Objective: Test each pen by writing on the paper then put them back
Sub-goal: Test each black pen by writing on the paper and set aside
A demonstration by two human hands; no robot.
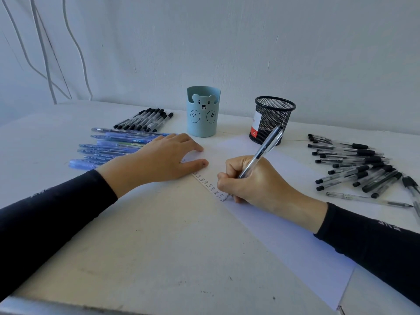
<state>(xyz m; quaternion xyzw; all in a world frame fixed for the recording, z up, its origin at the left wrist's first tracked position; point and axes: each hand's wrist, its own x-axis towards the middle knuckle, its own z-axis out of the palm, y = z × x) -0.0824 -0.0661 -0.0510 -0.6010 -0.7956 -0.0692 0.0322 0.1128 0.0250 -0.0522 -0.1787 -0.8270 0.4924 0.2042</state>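
A white sheet of paper (288, 223) lies slantwise on the table, with a column of small handwritten words down its left edge. My right hand (254, 183) grips a clear pen with a dark clip (264, 148), its tip on the paper at the bottom of the column. My left hand (159, 160) lies flat with its fingers spread, pressing the paper's upper left corner. A pile of clear black-capped pens (359, 164) lies at the right. A row of black-capped pens (145, 120) and a row of blue pens (113, 146) lie at the left.
A light blue cup with a bear face (203, 111) and a black mesh cup (271, 119) stand at the back, near the wall. The white table's front edge (68, 308) runs along the bottom of the view. White cables hang on the wall at the far left.
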